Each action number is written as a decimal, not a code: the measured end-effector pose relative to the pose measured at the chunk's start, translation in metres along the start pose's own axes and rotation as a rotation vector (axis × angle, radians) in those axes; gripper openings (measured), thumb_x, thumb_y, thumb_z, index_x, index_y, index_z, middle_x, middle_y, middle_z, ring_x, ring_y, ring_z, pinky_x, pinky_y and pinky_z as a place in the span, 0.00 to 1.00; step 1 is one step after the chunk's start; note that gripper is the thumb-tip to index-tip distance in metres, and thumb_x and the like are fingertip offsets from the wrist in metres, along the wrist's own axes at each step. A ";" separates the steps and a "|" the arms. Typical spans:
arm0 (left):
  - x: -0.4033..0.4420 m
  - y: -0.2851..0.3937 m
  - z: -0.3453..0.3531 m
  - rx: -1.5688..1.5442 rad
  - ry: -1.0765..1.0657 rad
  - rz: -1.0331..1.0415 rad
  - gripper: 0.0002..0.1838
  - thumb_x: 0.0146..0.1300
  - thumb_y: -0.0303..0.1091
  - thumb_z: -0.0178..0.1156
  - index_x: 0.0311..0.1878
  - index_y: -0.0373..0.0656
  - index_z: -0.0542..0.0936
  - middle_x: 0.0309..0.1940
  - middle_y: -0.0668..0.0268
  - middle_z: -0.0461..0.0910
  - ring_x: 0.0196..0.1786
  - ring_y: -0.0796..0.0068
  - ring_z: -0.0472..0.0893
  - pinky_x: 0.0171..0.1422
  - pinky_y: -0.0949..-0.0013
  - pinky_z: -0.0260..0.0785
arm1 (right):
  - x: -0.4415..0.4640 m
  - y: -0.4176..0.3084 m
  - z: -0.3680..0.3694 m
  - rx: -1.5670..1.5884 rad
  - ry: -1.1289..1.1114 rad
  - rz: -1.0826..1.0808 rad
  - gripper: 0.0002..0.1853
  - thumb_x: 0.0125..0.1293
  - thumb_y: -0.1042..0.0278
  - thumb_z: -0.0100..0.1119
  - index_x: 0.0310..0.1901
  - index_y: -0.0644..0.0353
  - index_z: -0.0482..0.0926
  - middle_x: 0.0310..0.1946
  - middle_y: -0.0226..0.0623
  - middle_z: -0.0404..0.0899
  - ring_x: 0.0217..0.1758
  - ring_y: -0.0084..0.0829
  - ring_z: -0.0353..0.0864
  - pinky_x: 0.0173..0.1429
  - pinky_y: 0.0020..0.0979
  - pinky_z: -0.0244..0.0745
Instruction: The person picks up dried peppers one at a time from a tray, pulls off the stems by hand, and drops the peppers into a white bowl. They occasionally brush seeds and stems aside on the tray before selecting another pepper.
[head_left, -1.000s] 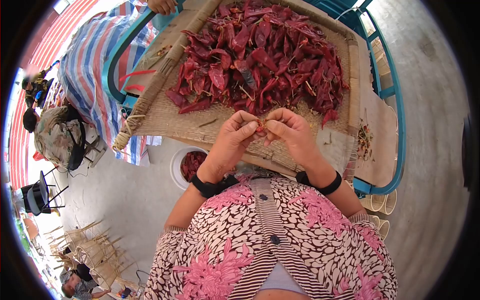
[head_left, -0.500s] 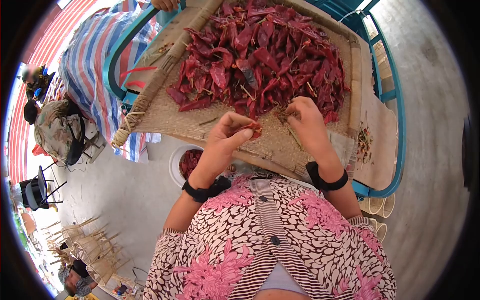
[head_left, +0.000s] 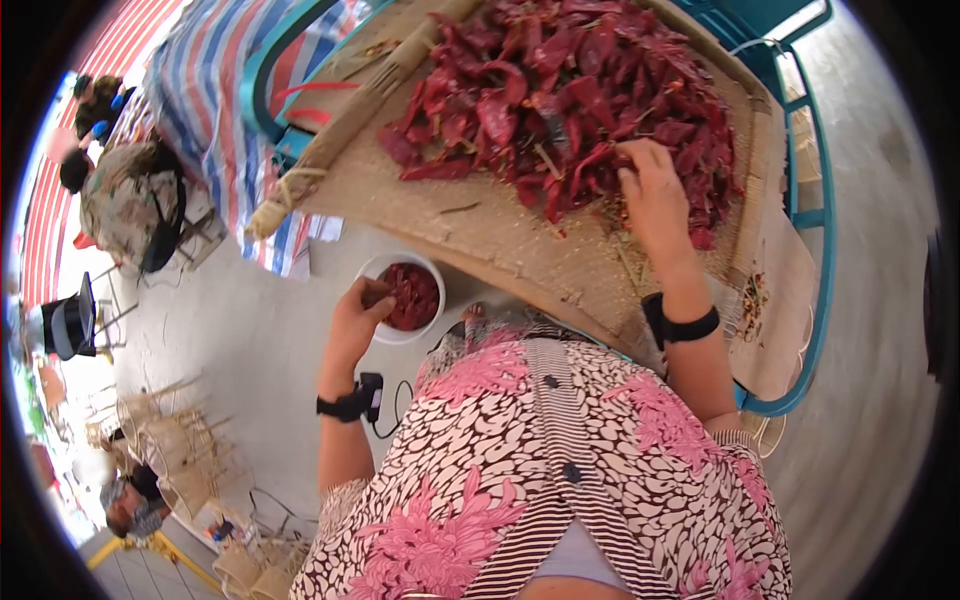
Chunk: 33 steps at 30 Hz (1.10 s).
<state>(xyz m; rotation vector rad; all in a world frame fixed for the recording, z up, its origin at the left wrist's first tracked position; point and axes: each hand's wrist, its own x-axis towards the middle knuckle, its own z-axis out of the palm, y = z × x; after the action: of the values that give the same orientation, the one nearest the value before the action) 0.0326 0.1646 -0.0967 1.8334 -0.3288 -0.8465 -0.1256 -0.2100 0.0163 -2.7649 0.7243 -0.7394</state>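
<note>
Left grip [head_left: 355,318] down at the bowl [head_left: 388,337], right grip [head_left: 657,200] up at the heap of red peppers [head_left: 560,100]

Largest of all is the teal frame [head_left: 827,250], which stands around a woven tray [head_left: 560,262]. On the tray, the peppers lie piled away from the person, leaving a bare strip along the near edge. Smaller is the white bowl, apart from the tray on the left and part-filled with more red pieces [head_left: 413,297].

Then come the two grips. A half-second ago both were over the tray, the left one pinching a red piece. Now the left has swung down to the bowl's rim, fingers loosely bent over its side; whether anything remains between them cannot be told. The right has moved up into the heap, its fingertips against the peppers; whether they have closed on one cannot be told either. The work is thus split between two places, which looks like a changeover from one pepper to another.

Smallest, a thin twig [head_left: 459,208] lies alone on the bare weave.
</note>
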 end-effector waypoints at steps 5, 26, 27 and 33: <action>0.048 -0.099 0.001 0.291 0.147 0.030 0.14 0.55 0.31 0.67 0.42 0.33 0.80 0.38 0.57 0.84 0.40 0.67 0.83 0.46 0.66 0.74 | 0.014 0.010 0.013 -0.079 -0.221 0.085 0.18 0.64 0.72 0.58 0.56 0.49 0.76 0.58 0.34 0.71 0.51 0.43 0.80 0.54 0.43 0.75; -0.006 0.100 0.055 -0.208 0.089 0.454 0.09 0.67 0.30 0.62 0.47 0.39 0.78 0.38 0.68 0.81 0.36 0.84 0.73 0.44 0.76 0.67 | -0.006 -0.033 -0.032 0.190 -0.229 0.284 0.11 0.59 0.63 0.68 0.38 0.58 0.78 0.31 0.37 0.82 0.33 0.34 0.82 0.38 0.34 0.74; -0.002 0.104 0.058 -0.161 0.015 0.502 0.20 0.63 0.26 0.65 0.57 0.40 0.74 0.45 0.66 0.80 0.40 0.82 0.75 0.49 0.75 0.70 | -0.009 -0.040 -0.034 0.229 -0.229 0.304 0.11 0.58 0.63 0.68 0.37 0.58 0.79 0.31 0.37 0.82 0.32 0.33 0.82 0.38 0.33 0.74; 0.023 0.139 0.093 0.198 -0.041 0.921 0.32 0.51 0.26 0.69 0.62 0.42 0.73 0.55 0.60 0.77 0.59 0.62 0.74 0.65 0.61 0.64 | -0.028 -0.068 -0.033 0.350 -0.220 0.352 0.10 0.56 0.66 0.71 0.35 0.59 0.80 0.30 0.36 0.82 0.30 0.30 0.81 0.36 0.30 0.74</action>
<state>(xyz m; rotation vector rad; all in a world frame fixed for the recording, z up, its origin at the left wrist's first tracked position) 0.0074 0.0281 -0.0005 1.5735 -1.1997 -0.2027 -0.1353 -0.1390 0.0532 -2.2747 0.9031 -0.4330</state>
